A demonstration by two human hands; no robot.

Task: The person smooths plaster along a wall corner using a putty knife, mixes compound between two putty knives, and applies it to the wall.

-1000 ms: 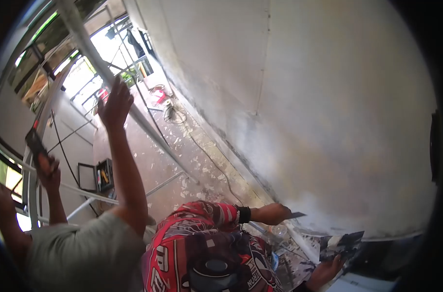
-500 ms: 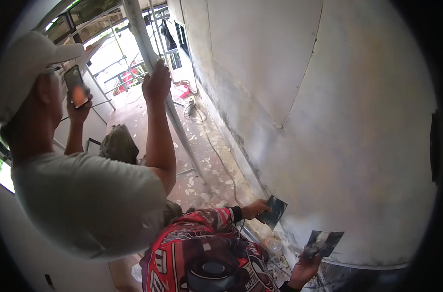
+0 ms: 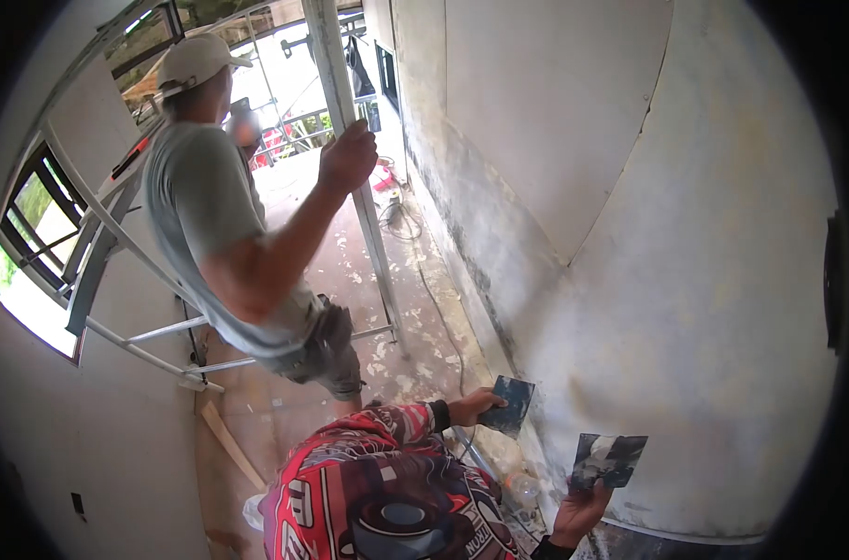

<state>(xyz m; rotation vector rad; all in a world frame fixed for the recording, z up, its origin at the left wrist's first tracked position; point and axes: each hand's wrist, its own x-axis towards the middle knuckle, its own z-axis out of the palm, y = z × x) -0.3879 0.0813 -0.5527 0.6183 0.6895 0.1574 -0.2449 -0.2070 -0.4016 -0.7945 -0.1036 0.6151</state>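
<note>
My left hand (image 3: 471,407) is closed on one edge of a dark, flat, rectangular putty spreader (image 3: 509,407) with pale smears, held near the foot of the wall. Lower and to the right, my right hand (image 3: 581,513) grips a second spreader (image 3: 600,478) from below. A band of whitish-grey putty (image 3: 615,454) lies across its face. Both spreaders are close to the patchy white wall (image 3: 704,355); I cannot tell whether either touches it. My red patterned sleeve (image 3: 401,420) reaches toward the left spreader.
A co-worker (image 3: 224,205) in a pale cap grasps a metal scaffold post (image 3: 338,93) and holds a phone (image 3: 244,121). More scaffold tubes (image 3: 135,350) run at left. A cable (image 3: 434,313) trails along the flaking floor. A clear bottle (image 3: 521,486) lies by the wall base.
The co-worker has moved farther from me, showing legs and more scaffold behind. My view has shifted. Both my hands keep their spreaders, with only slight shifts in the view.
</note>
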